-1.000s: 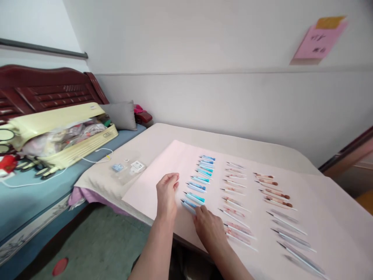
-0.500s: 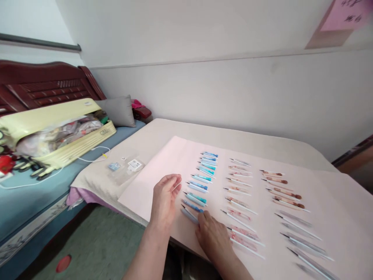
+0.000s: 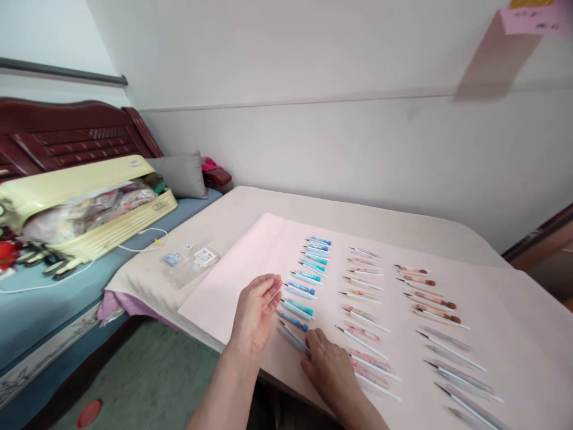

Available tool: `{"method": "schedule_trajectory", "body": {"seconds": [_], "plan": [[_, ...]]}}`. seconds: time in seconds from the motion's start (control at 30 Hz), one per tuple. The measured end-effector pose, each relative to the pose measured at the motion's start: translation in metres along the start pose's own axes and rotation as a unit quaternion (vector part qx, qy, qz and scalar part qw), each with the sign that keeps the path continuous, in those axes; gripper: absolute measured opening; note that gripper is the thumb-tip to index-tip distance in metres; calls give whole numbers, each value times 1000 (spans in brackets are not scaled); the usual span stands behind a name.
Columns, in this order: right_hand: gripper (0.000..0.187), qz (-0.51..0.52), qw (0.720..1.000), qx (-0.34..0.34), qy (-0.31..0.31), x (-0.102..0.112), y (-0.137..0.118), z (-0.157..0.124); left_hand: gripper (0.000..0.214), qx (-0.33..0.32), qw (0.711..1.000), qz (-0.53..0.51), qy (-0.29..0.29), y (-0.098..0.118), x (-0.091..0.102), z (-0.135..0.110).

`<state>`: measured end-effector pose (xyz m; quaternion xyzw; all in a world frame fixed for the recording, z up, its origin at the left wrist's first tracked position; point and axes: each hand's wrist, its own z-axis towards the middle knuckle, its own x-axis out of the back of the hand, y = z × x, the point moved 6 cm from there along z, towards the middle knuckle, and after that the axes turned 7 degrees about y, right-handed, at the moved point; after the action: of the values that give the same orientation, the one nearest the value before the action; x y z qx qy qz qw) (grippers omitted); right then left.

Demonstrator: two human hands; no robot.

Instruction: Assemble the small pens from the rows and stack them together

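Observation:
Over the paper, my left hand (image 3: 255,309) hovers just left of a column of blue and teal pen parts (image 3: 301,291). Its fingers are slightly curled with nothing visible in them. My right hand (image 3: 330,364) rests low at the near end of that column, its fingers closed at the rear end of a white pen refill (image 3: 292,335) with a dark tip. The fingers hide that end. To the right lie a column of pale pink pen parts (image 3: 362,330) and another with brown ones (image 3: 436,298) and grey ones (image 3: 463,377), each beside white refills.
Pink paper (image 3: 250,251) covers much of the cream table (image 3: 286,200). A clear plastic bag with a label (image 3: 205,257) lies at the left. Beyond is a bed holding a stuffed yellow suitcase (image 3: 111,224) and a grey pillow (image 3: 181,173). A wall (image 3: 313,143) stands behind.
The view has tilted and shifted slightly. Both hands keep nearly the same places, and the refill at my right fingertips lies at almost the same spot.

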<state>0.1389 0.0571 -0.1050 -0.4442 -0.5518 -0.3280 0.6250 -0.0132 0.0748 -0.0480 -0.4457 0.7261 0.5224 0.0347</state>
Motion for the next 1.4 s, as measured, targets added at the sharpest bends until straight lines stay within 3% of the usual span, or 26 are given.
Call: {"method": "schedule_trajectory", "body": {"seconds": [0.63,0.8,0.9,1.0,1.13,1.23,1.3,1.4], "plan": [[15,55,998,-8,-18,0,1,4,12,2,1000,-2,-14,-1,-4,-4],[15,124,992,-18,2,1,5,6,12,4,1000,-2,-11,1,-3,-3],[13,207,977,-43,24,8,17,10,12,3,1000,1,-3,1,-1,-1],[12,323,939,-118,26,17,36,14,15,4,1000,-1,23,-6,-2,0],[14,421,884,-198,42,33,55,15,21,77,995,8,60,-39,-11,-10],[15,438,874,-203,52,41,56,13,20,143,989,29,-18,-68,-31,-23],[17,451,870,-196,48,40,54,12,16,147,986,34,-73,-77,-41,-29],[20,473,861,-181,50,37,50,10,12,135,986,46,-90,-82,-44,-28]]}}
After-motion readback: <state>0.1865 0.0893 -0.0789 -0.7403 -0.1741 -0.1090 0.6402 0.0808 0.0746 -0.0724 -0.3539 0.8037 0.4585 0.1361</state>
